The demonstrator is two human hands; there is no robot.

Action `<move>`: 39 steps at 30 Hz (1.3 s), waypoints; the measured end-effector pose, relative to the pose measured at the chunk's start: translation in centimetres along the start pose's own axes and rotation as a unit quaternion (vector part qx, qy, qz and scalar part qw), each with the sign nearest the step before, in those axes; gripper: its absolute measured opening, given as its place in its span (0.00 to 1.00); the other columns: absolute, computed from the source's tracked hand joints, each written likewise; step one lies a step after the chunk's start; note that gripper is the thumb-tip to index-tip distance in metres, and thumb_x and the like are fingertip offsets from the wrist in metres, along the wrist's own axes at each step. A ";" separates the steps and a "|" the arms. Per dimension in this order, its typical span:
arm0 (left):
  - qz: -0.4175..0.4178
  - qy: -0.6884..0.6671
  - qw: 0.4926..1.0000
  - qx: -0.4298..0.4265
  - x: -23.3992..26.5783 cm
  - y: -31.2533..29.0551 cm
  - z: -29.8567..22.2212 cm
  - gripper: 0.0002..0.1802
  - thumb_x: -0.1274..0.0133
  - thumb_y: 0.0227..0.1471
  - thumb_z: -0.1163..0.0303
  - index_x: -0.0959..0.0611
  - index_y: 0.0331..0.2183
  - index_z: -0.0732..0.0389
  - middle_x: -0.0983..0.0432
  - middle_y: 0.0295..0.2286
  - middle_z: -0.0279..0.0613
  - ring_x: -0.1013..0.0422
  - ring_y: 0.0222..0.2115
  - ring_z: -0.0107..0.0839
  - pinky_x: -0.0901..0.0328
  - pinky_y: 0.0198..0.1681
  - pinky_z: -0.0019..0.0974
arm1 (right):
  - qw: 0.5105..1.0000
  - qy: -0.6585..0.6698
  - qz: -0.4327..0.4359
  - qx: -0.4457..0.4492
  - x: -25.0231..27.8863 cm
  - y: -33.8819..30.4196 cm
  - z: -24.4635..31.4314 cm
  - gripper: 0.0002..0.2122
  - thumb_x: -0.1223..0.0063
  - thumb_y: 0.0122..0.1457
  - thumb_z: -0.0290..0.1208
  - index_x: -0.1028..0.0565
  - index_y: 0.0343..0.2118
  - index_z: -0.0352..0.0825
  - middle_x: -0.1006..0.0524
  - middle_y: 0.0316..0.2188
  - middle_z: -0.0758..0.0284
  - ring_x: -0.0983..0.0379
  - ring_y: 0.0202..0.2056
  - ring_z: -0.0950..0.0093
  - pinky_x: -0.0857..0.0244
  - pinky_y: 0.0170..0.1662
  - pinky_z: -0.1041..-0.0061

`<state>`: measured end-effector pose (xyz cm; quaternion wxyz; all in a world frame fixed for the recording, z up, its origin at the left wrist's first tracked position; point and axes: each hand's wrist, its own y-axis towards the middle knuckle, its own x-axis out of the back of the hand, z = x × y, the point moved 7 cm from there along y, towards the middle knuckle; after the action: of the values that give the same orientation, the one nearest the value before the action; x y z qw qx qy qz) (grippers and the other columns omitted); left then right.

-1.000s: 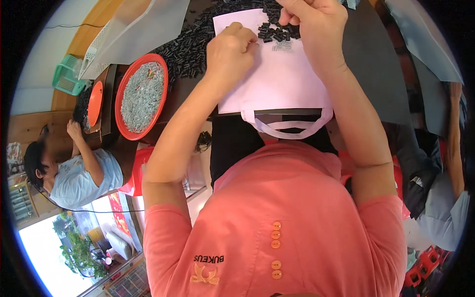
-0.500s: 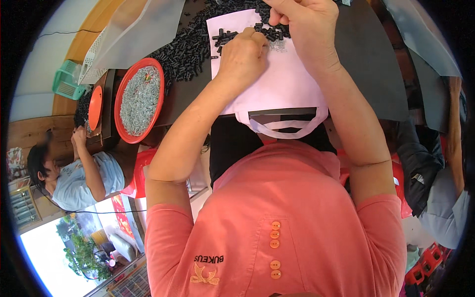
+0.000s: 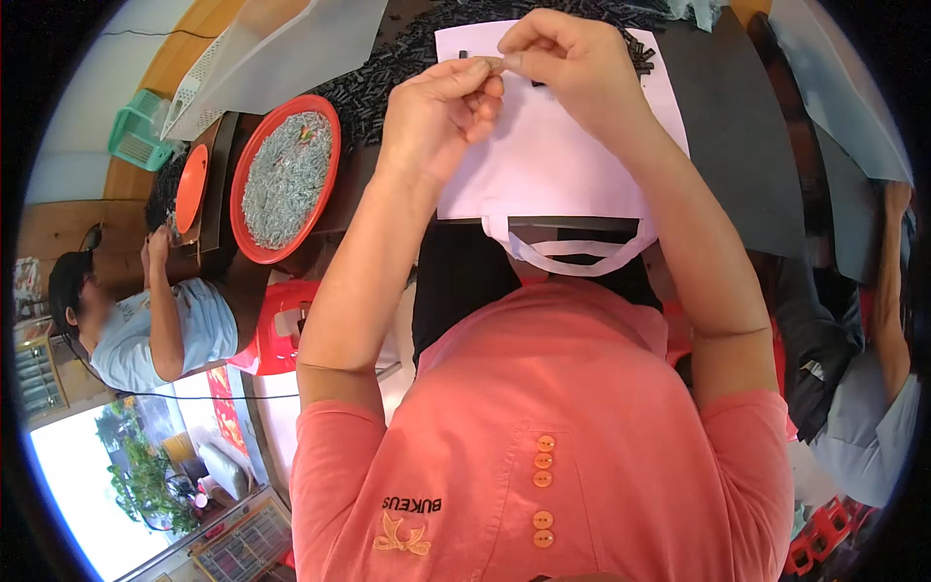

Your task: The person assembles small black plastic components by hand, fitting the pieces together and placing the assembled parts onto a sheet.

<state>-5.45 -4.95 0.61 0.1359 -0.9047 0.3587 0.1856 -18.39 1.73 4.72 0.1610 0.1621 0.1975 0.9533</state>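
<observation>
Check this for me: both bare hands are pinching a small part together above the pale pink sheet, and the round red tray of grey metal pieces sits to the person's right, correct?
Not quite. The head view shows the round red tray to the person's left; the rest holds.

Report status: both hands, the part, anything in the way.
Left hand and right hand pinch one small part together above pink bag. Black pieces heaped beyond. Nothing between the hands.

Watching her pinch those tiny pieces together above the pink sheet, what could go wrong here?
1. The left hand and right hand meet fingertip to fingertip on something too small to make out; it could slip and vanish into the heap of small dark parts.
2. The pink sheet overhangs the table edge, so a nudge might slide it off.
</observation>
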 end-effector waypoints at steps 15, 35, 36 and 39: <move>0.036 -0.079 0.995 0.043 0.2 -0.6 0.7 0.11 0.50 0.57 0.66 0.23 0.33 0.65 0.26 0.26 0.39 0.34 0.23 0.27 0.43 0.21 0.26 | 0.968 0.056 -0.045 0.239 -1.5 0.2 2.4 0.02 0.43 0.51 0.22 0.24 0.28 0.30 0.26 0.21 0.72 0.33 0.23 0.84 0.39 0.27 0.83; -0.102 0.600 0.753 -0.252 0.4 -1.8 0.1 0.05 0.43 0.43 0.73 0.20 0.27 0.63 0.24 0.29 0.48 0.26 0.29 0.47 0.32 0.34 0.46 | 0.999 0.023 0.044 0.004 -1.1 0.2 -0.9 0.04 0.45 0.54 0.26 0.25 0.28 0.31 0.30 0.20 0.74 0.37 0.22 0.86 0.43 0.26 0.84; -0.091 0.610 0.738 -0.274 0.2 -2.0 0.0 0.05 0.43 0.42 0.74 0.20 0.27 0.63 0.25 0.28 0.47 0.26 0.30 0.47 0.32 0.34 0.46 | 0.998 -0.039 0.050 0.006 -1.2 0.2 -1.1 0.04 0.46 0.54 0.26 0.25 0.28 0.31 0.30 0.19 0.74 0.37 0.22 0.86 0.43 0.25 0.84; -0.080 0.640 0.699 -0.309 -0.4 -2.7 0.0 0.06 0.42 0.42 0.74 0.20 0.27 0.64 0.25 0.28 0.47 0.26 0.29 0.47 0.32 0.34 0.44 | 0.993 -0.106 0.054 0.010 -1.5 0.2 -1.5 0.06 0.46 0.50 0.30 0.24 0.27 0.33 0.27 0.18 0.68 0.33 0.21 0.76 0.40 0.27 0.75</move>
<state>-3.86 -2.84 1.08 -0.3987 -0.8221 0.2078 -0.3492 -17.68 0.49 3.13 0.1276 0.2739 0.1799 0.9361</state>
